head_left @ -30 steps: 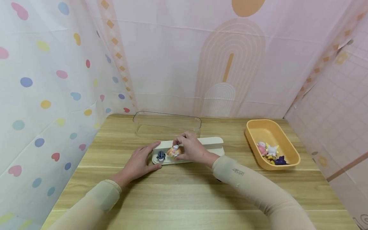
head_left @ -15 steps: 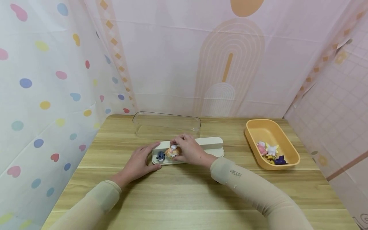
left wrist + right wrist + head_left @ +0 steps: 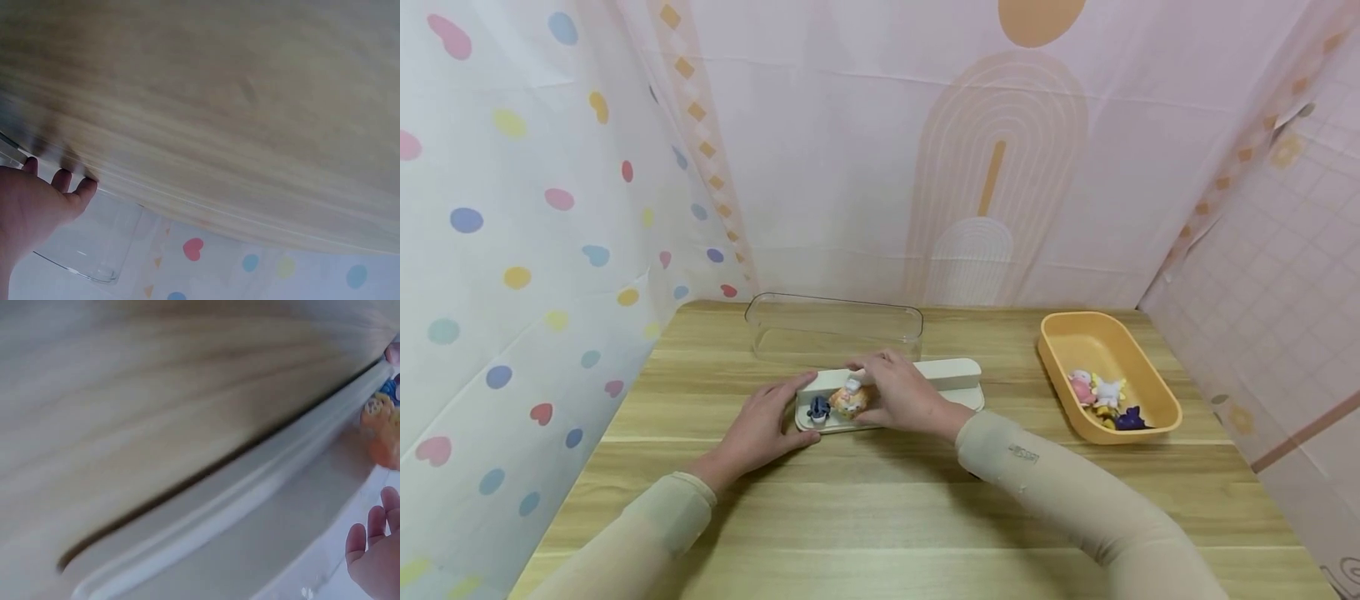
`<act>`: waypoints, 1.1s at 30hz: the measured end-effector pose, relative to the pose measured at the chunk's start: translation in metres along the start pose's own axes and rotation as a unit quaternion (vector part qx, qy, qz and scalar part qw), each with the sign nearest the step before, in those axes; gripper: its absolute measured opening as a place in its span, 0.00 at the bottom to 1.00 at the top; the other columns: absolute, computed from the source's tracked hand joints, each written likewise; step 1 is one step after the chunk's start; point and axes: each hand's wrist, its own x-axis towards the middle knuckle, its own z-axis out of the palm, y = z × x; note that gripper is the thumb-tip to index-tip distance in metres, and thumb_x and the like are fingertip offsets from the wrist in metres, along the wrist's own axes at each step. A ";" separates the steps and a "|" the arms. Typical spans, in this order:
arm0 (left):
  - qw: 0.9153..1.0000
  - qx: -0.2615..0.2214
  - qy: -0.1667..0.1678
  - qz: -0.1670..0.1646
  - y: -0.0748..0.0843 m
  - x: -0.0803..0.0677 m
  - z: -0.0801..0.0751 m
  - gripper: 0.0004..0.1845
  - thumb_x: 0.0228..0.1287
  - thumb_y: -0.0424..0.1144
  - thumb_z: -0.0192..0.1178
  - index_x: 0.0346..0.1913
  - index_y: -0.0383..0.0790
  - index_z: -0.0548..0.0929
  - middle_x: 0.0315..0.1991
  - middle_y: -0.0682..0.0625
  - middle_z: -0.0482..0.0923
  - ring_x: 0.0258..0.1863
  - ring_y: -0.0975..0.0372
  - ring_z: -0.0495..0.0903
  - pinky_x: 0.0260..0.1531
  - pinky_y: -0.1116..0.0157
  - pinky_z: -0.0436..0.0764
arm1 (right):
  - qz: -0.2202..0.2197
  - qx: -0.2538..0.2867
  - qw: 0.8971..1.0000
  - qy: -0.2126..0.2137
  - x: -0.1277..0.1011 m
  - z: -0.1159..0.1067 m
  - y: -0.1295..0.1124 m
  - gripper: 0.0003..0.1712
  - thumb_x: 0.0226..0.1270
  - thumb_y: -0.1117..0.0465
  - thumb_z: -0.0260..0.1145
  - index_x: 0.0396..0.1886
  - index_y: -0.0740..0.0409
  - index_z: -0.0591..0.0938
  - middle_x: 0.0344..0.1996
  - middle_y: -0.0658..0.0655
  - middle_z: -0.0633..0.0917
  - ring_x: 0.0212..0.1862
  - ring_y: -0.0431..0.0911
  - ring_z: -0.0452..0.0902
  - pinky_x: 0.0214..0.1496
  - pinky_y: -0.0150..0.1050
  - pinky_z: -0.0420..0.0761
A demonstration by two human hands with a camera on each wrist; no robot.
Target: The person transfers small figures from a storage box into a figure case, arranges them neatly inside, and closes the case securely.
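A long cream stepped base [image 3: 951, 372] lies on the table in the head view. My left hand [image 3: 760, 429] grips its left end, thumb at the front edge and fingers at the back. Near that end stands a small dark blue figurine [image 3: 819, 409]. Just right of it is an orange figurine with a white top [image 3: 850, 402], which my right hand [image 3: 908, 396] holds between thumb and fingers. The right wrist view shows the same orange figurine [image 3: 381, 434] close over the base, with other fingers [image 3: 375, 519] apart from it.
Behind the base stands a clear plastic box [image 3: 835, 297] with a dark rim. A yellow tray [image 3: 1167, 396] at the right holds several figurines, among them a pink one [image 3: 1081, 388] and a purple one [image 3: 1132, 418]. Patterned curtains [image 3: 850, 167] hang beyond the table.
The orange figurine has shifted slightly left with my right hand, closer to the dark blue figurine. My left hand keeps its place on the base.
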 end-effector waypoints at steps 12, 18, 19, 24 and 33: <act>1.000 0.001 0.004 0.001 -0.002 0.000 0.001 0.54 0.60 0.56 0.79 0.85 0.56 0.60 0.76 0.39 0.74 0.72 0.34 0.73 0.72 0.31 0.69 | 0.050 -0.022 0.994 0.095 -0.071 -0.095 0.075 0.46 0.64 0.53 0.81 0.76 0.66 0.72 0.69 0.69 0.80 0.70 0.64 0.76 0.74 0.63 0.77; 1.000 0.002 -0.005 -0.009 -0.005 -0.002 -0.001 0.54 0.61 0.57 0.79 0.85 0.57 0.59 0.78 0.40 0.73 0.74 0.34 0.72 0.74 0.31 0.68 | 0.177 -0.011 0.977 0.122 -0.130 -0.158 0.130 0.36 0.79 0.56 0.68 0.77 0.68 0.68 0.67 0.76 0.78 0.58 0.72 0.82 0.58 0.68 0.83; 1.000 0.002 -0.005 -0.008 -0.005 -0.002 -0.001 0.54 0.61 0.57 0.79 0.85 0.56 0.59 0.78 0.40 0.73 0.74 0.34 0.72 0.74 0.31 0.68 | 0.198 -0.011 0.973 0.116 -0.138 -0.166 0.139 0.34 0.81 0.56 0.66 0.77 0.69 0.68 0.67 0.77 0.78 0.58 0.73 0.82 0.58 0.69 0.83; 1.000 0.003 0.004 -0.003 -0.005 -0.003 -0.003 0.54 0.60 0.56 0.79 0.85 0.55 0.61 0.77 0.39 0.74 0.73 0.34 0.72 0.73 0.31 0.68 | 0.244 -0.005 0.968 0.056 -0.169 -0.183 0.175 0.30 0.83 0.59 0.62 0.71 0.78 0.71 0.64 0.80 0.78 0.62 0.74 0.76 0.63 0.71 0.79; 1.000 0.004 0.010 0.002 -0.005 -0.005 -0.002 0.53 0.60 0.56 0.79 0.84 0.54 0.62 0.76 0.40 0.75 0.72 0.35 0.74 0.72 0.32 0.69 | 0.209 -0.049 0.974 -0.075 -0.180 -0.162 0.195 0.45 0.56 0.49 0.85 0.68 0.67 0.79 0.64 0.74 0.83 0.60 0.69 0.81 0.60 0.63 0.83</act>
